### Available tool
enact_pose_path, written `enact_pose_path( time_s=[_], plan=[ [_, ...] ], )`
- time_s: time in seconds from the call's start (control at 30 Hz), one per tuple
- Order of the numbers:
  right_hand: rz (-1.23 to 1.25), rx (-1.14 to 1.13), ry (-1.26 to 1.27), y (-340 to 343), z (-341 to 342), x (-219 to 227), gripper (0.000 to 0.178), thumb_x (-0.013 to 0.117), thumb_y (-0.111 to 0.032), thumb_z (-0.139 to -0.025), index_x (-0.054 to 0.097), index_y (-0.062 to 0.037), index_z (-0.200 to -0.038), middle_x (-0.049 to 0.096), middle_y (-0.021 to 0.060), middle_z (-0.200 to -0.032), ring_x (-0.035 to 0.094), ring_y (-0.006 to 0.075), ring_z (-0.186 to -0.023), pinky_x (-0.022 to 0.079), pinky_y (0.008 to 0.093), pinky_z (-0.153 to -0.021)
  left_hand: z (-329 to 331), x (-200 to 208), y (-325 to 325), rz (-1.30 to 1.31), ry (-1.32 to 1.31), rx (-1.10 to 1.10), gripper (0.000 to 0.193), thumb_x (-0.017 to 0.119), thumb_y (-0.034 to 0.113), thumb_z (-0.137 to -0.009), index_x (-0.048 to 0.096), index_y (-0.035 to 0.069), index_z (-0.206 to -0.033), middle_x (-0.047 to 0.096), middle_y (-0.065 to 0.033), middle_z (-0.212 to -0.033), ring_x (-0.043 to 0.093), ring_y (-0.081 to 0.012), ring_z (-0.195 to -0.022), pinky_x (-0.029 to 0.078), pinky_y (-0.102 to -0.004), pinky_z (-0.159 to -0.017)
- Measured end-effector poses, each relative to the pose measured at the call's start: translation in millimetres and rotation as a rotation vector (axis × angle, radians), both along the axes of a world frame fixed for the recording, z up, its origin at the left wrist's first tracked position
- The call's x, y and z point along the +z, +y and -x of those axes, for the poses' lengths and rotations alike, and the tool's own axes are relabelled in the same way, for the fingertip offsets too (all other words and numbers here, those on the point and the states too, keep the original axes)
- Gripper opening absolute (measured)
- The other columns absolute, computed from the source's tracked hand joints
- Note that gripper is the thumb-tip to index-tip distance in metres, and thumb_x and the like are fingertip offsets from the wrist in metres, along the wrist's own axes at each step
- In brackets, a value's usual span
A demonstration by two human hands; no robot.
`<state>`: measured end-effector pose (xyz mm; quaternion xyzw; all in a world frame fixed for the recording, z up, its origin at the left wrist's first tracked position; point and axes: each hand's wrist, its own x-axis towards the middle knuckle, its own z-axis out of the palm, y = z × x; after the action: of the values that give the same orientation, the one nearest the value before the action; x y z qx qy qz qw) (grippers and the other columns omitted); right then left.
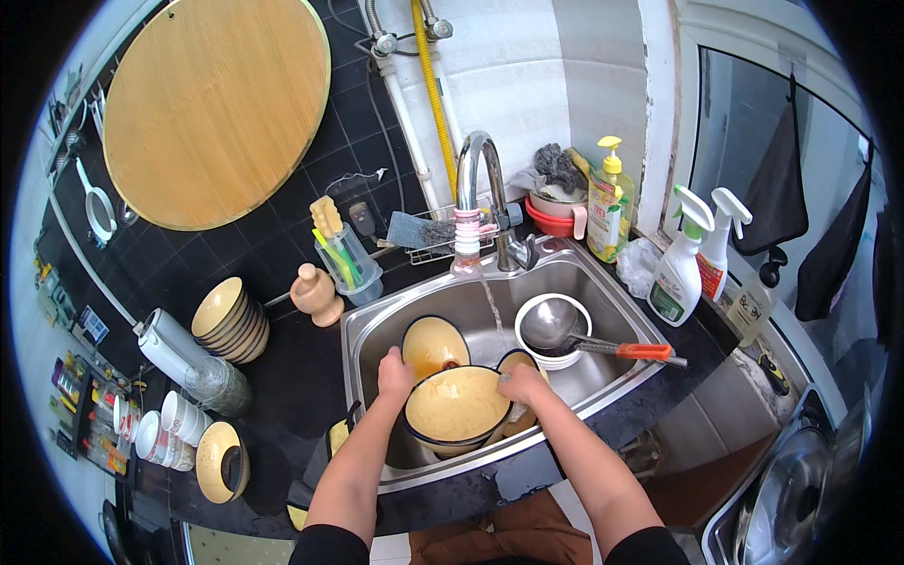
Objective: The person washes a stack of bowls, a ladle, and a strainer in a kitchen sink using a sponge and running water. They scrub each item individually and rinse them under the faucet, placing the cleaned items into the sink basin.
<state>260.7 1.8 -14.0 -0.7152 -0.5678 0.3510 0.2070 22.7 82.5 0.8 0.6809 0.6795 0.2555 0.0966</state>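
My left hand is closed on the rim of a tilted cream bowl with a dark edge, in the steel sink. In front of it, a larger cream bowl sits on top of other bowls. At its right rim my right hand is closed; a pale, wet-looking bit shows under the fingers, too hidden to name. Another cream bowl stands partly behind this hand. Water runs from the faucet behind the bowls.
White bowls in the sink's right side carry a ladle and an orange-handled tool. Stacked cream bowls, a wooden mortar and white cups stand left. Spray bottles and a pump bottle line the right.
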Motion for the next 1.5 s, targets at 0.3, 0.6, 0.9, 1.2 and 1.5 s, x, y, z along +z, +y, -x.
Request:
enact_pose_path(
  time_s=[0.3, 0.6, 0.9, 1.2, 1.5],
  plan=[
    [0.086, 0.055, -0.059, 3.0, 1.1, -2.9, 0.048, 0.06, -0.031, -0.062, 0.061, -0.0045, -0.102, 0.06, 0.0194, -0.099, 0.058, 0.0306, -0.091, 0.045, 0.033, -0.081, -10.0, 54.1, -18.0, -0.399, 0.505, -0.438, 0.009, 0.048, 0.002, -0.074, 0.041, 0.004, -0.08, 0.055, -0.027, -0.1, 0.061, -0.0308, -0.059, 0.05, -0.0364, -0.049],
    [-0.382, -0.113, -0.076, -21.7, 9.0, 34.7, 0.049, 0.065, -0.033, -0.071, 0.052, -0.004, -0.107, 0.054, 0.0158, -0.107, 0.051, 0.029, -0.101, 0.041, 0.0353, -0.085, -12.3, 71.6, -59.6, -0.324, -0.286, -0.077, 0.009, 0.05, 0.003, -0.073, 0.042, -0.001, -0.075, 0.052, -0.0267, -0.068, 0.052, -0.0436, -0.068, 0.041, -0.0475, -0.057],
    [-1.026, 0.377, -0.291, -9.6, 69.5, 64.2, 0.03, 0.058, -0.015, -0.074, 0.057, -0.0045, -0.102, 0.047, 0.0123, -0.116, 0.041, 0.0304, -0.109, 0.032, 0.0421, -0.093, 7.9, 1.5, -74.6, -0.01, -1.347, 0.053, 0.019, 0.046, -0.006, -0.07, 0.037, 0.001, -0.085, 0.05, -0.0148, -0.086, 0.06, -0.0267, -0.07, 0.057, -0.0403, -0.05],
    [-0.844, 0.2, -0.609, 44.1, 73.6, 55.0, 0.01, 0.057, -0.007, -0.068, 0.06, -0.0063, -0.077, 0.053, 0.0106, -0.088, 0.055, 0.0277, -0.083, 0.046, 0.0381, -0.07, 1.4, -2.3, -84.6, 0.606, -1.596, -0.34, 0.052, 0.038, -0.006, -0.072, 0.028, 0.002, -0.123, 0.046, -0.0209, -0.112, 0.056, -0.0362, -0.092, 0.054, -0.0501, -0.067],
    [-0.605, 0.647, -0.187, 32.0, 98.7, 42.9, 0.012, 0.058, -0.007, -0.067, 0.058, -0.006, -0.08, 0.058, 0.0129, -0.079, 0.057, 0.0313, -0.079, 0.046, 0.0365, -0.071, 6.4, -7.7, -82.9, 0.447, -1.716, -0.266, 0.049, 0.039, -0.007, -0.072, 0.031, -0.005, -0.12, 0.047, -0.0245, -0.113, 0.055, -0.0386, -0.093, 0.051, -0.0506, -0.074]
  ],
)
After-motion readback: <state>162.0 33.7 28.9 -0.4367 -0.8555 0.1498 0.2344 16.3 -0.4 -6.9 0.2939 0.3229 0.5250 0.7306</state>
